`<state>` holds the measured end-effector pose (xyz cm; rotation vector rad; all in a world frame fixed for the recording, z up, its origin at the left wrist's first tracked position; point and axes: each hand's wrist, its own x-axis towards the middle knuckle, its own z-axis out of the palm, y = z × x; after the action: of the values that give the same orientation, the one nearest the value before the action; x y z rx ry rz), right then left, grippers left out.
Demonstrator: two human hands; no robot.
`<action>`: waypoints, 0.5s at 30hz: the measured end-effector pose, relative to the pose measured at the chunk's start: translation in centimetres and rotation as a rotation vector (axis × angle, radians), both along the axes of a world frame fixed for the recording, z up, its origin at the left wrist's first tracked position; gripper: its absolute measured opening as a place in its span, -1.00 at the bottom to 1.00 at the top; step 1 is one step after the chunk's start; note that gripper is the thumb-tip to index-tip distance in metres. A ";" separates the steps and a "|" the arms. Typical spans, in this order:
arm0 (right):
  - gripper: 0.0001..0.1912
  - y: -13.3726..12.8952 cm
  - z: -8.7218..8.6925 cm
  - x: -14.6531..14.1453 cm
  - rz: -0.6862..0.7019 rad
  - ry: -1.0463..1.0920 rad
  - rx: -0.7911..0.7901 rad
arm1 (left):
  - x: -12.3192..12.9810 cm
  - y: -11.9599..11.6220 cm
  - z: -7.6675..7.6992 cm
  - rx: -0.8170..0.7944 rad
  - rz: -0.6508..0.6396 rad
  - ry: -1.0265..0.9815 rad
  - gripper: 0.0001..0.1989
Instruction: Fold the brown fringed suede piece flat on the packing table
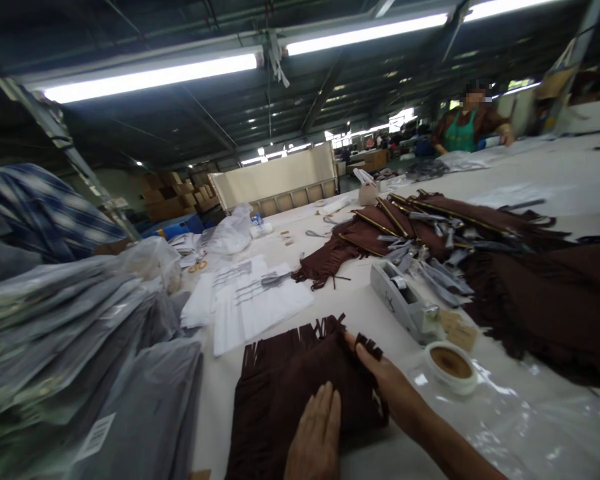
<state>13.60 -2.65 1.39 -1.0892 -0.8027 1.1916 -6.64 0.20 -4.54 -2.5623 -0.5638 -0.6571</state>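
A dark brown fringed piece of fabric lies folded on the white table in front of me. My left hand rests flat on it, fingers stretched out and together. At the fabric's upper right corner my right hand grips the fringed edge between thumb and fingers; part of those fingers is hidden by the cloth. Right of this hand stand a grey tape dispenser and a small round white tub with brown contents.
Bagged grey garments are stacked at left. White printed sheets lie beyond the fabric. More brown fringed pieces with zips and grey tags are heaped at right. Clear plastic bags spread at lower right. A person in a green apron stands across the table.
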 end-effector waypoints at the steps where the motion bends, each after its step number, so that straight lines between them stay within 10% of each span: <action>1: -0.40 0.2 0.0 -0.3 0.041 -0.236 -0.013 | 0.2 -0.3 -0.3 0.005 0.021 -0.011 -0.32; 9: -0.35 1.1 -1.8 -5.6 0.089 -1.316 0.065 | -2.0 -0.5 0.7 0.021 -0.160 -0.247 -0.64; 15: -0.44 -1.1 -1.6 -7.9 0.295 -1.329 0.536 | -5.6 -0.5 0.2 0.081 0.030 -0.278 -0.56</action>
<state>5.69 -3.71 -0.20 -1.2457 -2.1991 0.2561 -12.19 -0.29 -4.34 -2.3982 -0.6486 -1.0135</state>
